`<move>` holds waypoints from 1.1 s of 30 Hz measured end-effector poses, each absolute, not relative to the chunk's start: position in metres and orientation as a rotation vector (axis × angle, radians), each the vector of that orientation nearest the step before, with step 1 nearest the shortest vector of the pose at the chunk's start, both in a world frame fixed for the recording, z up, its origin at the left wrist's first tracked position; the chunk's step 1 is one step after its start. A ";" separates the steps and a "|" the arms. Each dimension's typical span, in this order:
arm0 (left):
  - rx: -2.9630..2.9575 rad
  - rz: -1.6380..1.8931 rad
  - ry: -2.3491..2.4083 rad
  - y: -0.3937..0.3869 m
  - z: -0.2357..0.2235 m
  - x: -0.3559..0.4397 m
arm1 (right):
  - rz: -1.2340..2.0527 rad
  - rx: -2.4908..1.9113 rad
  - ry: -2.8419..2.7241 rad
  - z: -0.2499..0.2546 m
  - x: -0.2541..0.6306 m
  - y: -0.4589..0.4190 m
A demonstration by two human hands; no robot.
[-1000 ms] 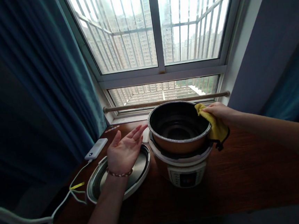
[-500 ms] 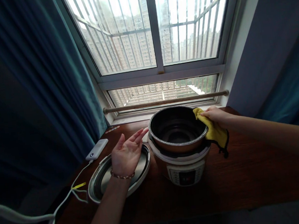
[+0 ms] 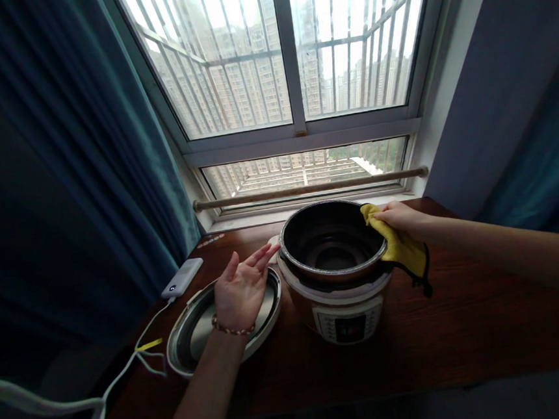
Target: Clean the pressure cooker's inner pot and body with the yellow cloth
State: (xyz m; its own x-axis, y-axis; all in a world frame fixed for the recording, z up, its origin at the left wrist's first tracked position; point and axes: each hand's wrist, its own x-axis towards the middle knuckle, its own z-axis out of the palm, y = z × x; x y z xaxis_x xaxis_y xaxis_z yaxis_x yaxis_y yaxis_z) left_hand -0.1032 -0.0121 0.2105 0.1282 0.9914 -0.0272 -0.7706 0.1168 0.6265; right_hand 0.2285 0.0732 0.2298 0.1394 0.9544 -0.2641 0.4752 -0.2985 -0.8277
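Observation:
A dark inner pot [image 3: 331,241] with a silver rim sits partly sunk in the pressure cooker [image 3: 350,320], its rim standing above the cooker's body. My right hand [image 3: 405,218] pinches a yellow cleaning cloth [image 3: 410,253] against the pot's right rim; the cloth's dark-edged end hangs down outside. My left hand [image 3: 241,291] is palm up with fingers stretched out, its fingertips at the pot's left rim. Whether they touch it I cannot tell. Below that hand lies the cooker's round lid [image 3: 200,334], inner side up, partly hidden by my wrist.
A white power bank [image 3: 182,278] with a white cable [image 3: 115,374] lies on the left of the brown wooden table [image 3: 467,336]. Behind stand a barred window and a horizontal rail [image 3: 307,189]. Blue curtains [image 3: 122,151] hang at the left.
The inner pot has sunk slightly lower into the cooker, with less of its outer wall showing. My left hand has shifted a little to the right; my right hand keeps the cloth.

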 end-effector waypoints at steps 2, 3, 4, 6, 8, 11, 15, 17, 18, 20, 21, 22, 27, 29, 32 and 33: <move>0.539 1.379 0.526 -0.013 0.210 -0.103 | 1.066 -1.863 -1.387 0.231 0.227 0.072; 0.541 1.379 0.535 -0.013 0.210 -0.103 | 1.058 -1.871 -1.395 0.231 0.226 0.071; 0.542 1.378 0.543 -0.013 0.209 -0.103 | 1.048 -1.880 -1.401 0.232 0.226 0.071; 0.542 1.375 0.559 -0.014 0.207 -0.103 | 1.030 -1.894 -1.415 0.232 0.224 0.070; 0.543 1.370 0.570 -0.014 0.205 -0.103 | 1.017 -1.900 -1.438 0.232 0.223 0.070; 0.547 1.370 0.584 -0.014 0.204 -0.103 | 0.991 -1.907 -1.492 0.231 0.223 0.071; 0.555 1.382 0.598 -0.015 0.204 -0.101 | 0.898 -1.941 -1.611 0.232 0.225 0.074; 0.566 1.384 0.598 -0.016 0.206 -0.099 | 0.782 -1.973 -1.691 0.234 0.227 0.076; 0.572 1.382 0.596 -0.017 0.206 -0.099 | 0.701 -1.987 -1.735 0.235 0.228 0.077; 0.579 1.373 0.598 -0.017 0.207 -0.098 | 0.529 -1.986 -1.829 0.237 0.229 0.079; 0.578 1.369 0.601 -0.018 0.207 -0.098 | 0.458 -1.972 -1.878 0.237 0.230 0.080; 0.573 1.367 0.604 -0.018 0.207 -0.098 | 0.403 -1.952 -1.927 0.236 0.231 0.080; 0.535 1.363 0.614 -0.018 0.208 -0.098 | 0.264 -1.895 -2.057 0.241 0.235 0.083; 0.533 1.354 0.622 -0.018 0.210 -0.097 | 0.218 -1.896 -2.039 0.254 0.238 0.088; 0.556 1.352 0.653 -0.019 0.212 -0.094 | 0.236 -1.884 -1.844 0.285 0.246 0.094; 0.575 1.354 0.664 -0.020 0.212 -0.093 | 0.258 -1.882 -1.762 0.296 0.249 0.094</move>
